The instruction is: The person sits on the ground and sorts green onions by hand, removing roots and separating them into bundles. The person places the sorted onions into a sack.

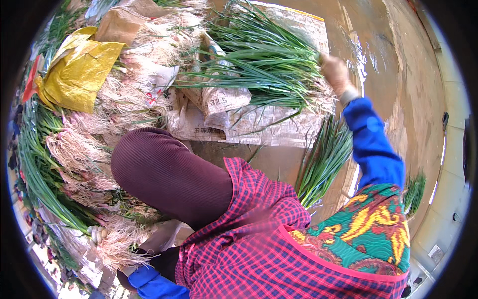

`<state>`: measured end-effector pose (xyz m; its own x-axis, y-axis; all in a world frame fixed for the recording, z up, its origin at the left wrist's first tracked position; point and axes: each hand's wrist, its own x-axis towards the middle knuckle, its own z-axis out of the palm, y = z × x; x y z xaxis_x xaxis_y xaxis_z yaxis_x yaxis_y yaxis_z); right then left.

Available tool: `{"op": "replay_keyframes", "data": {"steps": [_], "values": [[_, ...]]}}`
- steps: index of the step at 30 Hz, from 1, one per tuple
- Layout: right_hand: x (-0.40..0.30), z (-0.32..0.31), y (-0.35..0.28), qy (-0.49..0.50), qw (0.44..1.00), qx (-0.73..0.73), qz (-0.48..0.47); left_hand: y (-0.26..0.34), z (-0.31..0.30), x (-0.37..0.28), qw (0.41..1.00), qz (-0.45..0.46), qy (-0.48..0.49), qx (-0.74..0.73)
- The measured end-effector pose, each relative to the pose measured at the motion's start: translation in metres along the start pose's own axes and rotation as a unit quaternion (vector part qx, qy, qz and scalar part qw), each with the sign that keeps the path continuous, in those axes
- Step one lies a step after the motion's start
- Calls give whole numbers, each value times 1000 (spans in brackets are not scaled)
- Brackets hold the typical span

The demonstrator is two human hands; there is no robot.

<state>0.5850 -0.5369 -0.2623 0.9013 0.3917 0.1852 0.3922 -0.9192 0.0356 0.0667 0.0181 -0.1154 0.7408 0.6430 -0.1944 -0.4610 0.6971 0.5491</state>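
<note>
My left hand [97,234], mostly covered by roots, grips a bunch of green onions [59,207] at the lower left, its long leaves running up and left. My right hand [334,71] is at the root end of a pile of green onions [261,59] at the upper middle; it is blurred, and whether it holds a stalk cannot be told. This pile lies on flattened woven sacks [280,125], leaves to the left and roots to the right. Heaped green onions with pale roots [123,86] fill the left side.
A yellow plastic sack [80,71] and a brown sack piece [121,20] lie on the left heap. One bunch of green leaves [326,160] lies below my right forearm, another [414,192] farther right. Wet brown floor [377,56] extends along the right, beside pale tiles [453,145].
</note>
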Motion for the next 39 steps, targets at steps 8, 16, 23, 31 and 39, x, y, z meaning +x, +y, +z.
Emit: {"op": "replay_keyframes", "data": {"steps": [8, 16, 23, 31, 39], "values": [[59, 19, 103, -213, 964, -159, 6, -9, 6, 3, 1000, -10, -10, -5], [-87, 84, -80, -272, 917, 261, 126, -24, -5, 26, 1000, 1, -19, 8], [-109, 185, -133, -227, 322, 756, 523, -31, 15, 58, 998, 7, -13, 59], [-55, 233, -120, -64, 320, 774, 544, -36, 14, 74, 986, 19, 65, 151], [11, 251, -63, -34, 362, 763, 534, -27, -7, 54, 954, 33, 180, 239]]}}
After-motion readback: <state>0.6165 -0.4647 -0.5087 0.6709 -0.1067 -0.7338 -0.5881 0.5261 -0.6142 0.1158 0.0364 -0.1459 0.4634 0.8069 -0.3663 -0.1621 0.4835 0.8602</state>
